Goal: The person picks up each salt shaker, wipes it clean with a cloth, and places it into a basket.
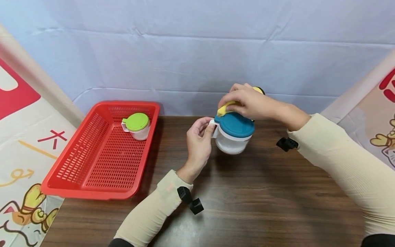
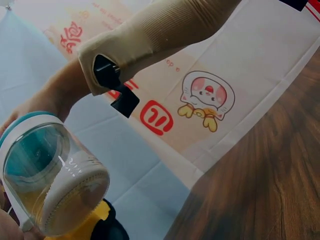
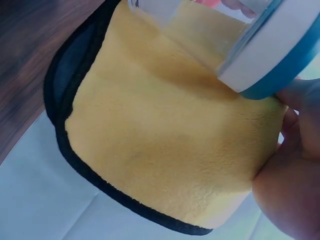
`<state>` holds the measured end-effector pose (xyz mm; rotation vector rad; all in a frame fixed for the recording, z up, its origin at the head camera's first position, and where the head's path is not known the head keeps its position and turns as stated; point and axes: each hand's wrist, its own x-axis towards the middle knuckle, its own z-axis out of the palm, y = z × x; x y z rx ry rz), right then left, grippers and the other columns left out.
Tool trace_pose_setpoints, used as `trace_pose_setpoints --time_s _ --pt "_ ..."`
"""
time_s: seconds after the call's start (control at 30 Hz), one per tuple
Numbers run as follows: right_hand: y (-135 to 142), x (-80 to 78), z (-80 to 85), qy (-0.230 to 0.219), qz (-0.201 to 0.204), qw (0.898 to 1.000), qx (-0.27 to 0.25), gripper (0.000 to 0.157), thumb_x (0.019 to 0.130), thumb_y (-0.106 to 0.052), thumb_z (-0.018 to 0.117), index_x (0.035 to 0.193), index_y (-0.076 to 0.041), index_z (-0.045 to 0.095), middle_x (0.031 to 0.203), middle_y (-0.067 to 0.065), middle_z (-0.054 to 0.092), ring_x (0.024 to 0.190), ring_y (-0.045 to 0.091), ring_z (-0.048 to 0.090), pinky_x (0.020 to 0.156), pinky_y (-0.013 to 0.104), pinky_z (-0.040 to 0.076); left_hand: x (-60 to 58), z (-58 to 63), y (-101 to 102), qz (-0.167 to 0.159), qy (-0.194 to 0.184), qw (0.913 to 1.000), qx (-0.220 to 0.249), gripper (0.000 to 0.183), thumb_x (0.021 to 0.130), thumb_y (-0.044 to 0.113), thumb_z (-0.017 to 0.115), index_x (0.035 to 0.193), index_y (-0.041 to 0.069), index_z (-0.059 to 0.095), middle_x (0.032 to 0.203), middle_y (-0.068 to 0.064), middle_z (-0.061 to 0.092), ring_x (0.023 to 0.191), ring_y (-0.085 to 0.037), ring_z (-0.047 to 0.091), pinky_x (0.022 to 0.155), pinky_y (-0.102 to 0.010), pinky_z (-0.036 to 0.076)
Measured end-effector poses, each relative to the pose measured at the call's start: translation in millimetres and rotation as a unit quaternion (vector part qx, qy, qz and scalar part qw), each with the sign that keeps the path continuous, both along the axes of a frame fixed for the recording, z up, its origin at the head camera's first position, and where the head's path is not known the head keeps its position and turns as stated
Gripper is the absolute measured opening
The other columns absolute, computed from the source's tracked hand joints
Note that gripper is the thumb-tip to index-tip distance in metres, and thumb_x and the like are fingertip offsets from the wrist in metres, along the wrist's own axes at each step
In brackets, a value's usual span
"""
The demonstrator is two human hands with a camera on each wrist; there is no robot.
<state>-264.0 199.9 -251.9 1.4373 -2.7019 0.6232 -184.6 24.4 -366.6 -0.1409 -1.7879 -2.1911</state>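
Note:
My left hand [image 1: 199, 140] grips the white handle of a clear seasoning jar [image 1: 231, 145] with a blue lid [image 1: 237, 125]. The jar is tilted above the table. In my right hand [image 1: 251, 103] is a yellow cloth [image 3: 165, 120] with black edging, pinched between thumb and fingers at the lid's back edge. The right wrist view shows the cloth hanging spread out behind the jar. From the left wrist view, the jar's glass base [image 2: 75, 200] faces the camera, and part of the cloth shows beneath it. Most of the left fingers are hidden there.
To the left stands a red plastic basket [image 1: 142, 171] with perforated sides. Inside, near its back right corner, sits a smaller-looking jar with a green lid [image 1: 137, 121]. A pale cloth backdrop [image 1: 197, 61] rises behind the brown wooden table [image 1: 247, 206].

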Motion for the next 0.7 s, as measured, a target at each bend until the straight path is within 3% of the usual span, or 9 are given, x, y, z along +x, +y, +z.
trace_pose_setpoints --time_s 0.3,0.7 --pt "12.8 -0.4 -0.2 -0.020 -0.061 0.998 0.028 0.019 0.102 -0.009 0.062 0.118 -0.011 0.072 0.105 0.006 0.066 0.096 0.025 0.052 0.084 0.045 0.032 -0.9 0.6 -0.1 0.006 0.003 1.0000 0.003 0.017 0.099 0.001 0.065 0.113 -0.007 0.067 0.107 -0.018 0.071 0.097 -0.016 0.067 0.091 -0.030 0.056" --pt "29.0 5.9 0.9 -0.032 -0.104 0.993 0.048 0.020 0.103 -0.011 0.061 0.120 -0.006 0.071 0.106 0.009 0.067 0.095 0.027 0.054 0.086 0.047 0.032 -1.2 0.0 -0.1 0.016 0.006 0.9998 0.007 0.016 0.098 0.001 0.065 0.112 -0.008 0.067 0.106 -0.019 0.071 0.096 -0.017 0.067 0.089 -0.029 0.056"
